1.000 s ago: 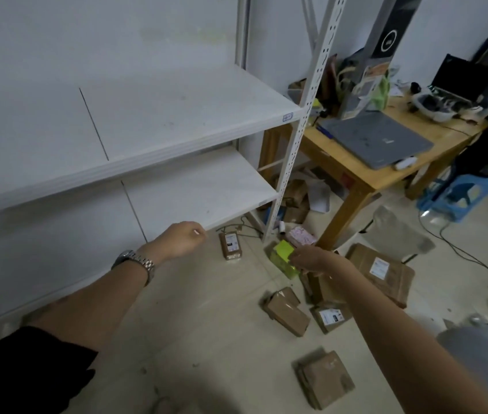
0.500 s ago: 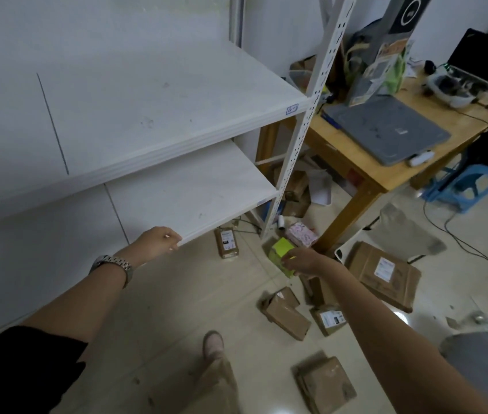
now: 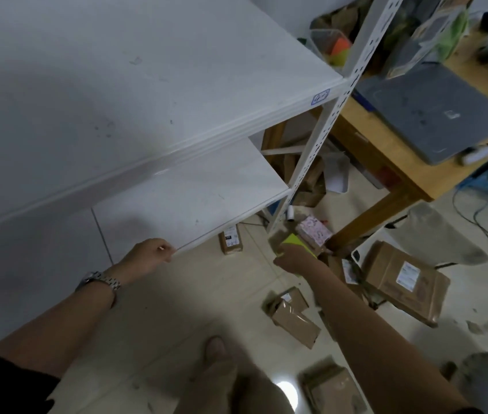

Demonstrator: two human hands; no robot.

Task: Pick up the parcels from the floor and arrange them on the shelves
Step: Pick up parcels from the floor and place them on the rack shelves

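White rack (image 3: 317, 162): upper shelf (image 3: 147, 85) and lower shelf (image 3: 192, 192) are seen bare, no parcel placed on either yet. Wooden bench (image 3: 410, 183) is set just right of the rack post; a closed grey laptop (image 3: 434, 115) is carried on it.

Floor (image 3: 177, 309): parcels are scattered right of the rack.
- Large brown parcel (image 3: 401, 282) with white label, lying tilted near the bench leg.
- Bottom-edge brown parcel (image 3: 333, 389), cut off by the frame.
- Taped brown parcel (image 3: 295, 319), between the two arms' line and the large one.
- Pink patterned parcel (image 3: 314, 231), by the foot of the rack post.
- Small labelled parcel (image 3: 230, 240), partly under the lower shelf's front edge.
- Yellow-green parcel (image 3: 295, 242), low down, just in front of the pink one. It is held by the right hand (image 3: 295, 262), fingers clamped on it from above. Lifted or on the floor: cannot be told.

Left hand (image 3: 148, 256): fingers curled, set against the lower shelf's front edge. Whether the edge is gripped cannot be told. A metal wristwatch (image 3: 102, 280) is worn on that wrist.
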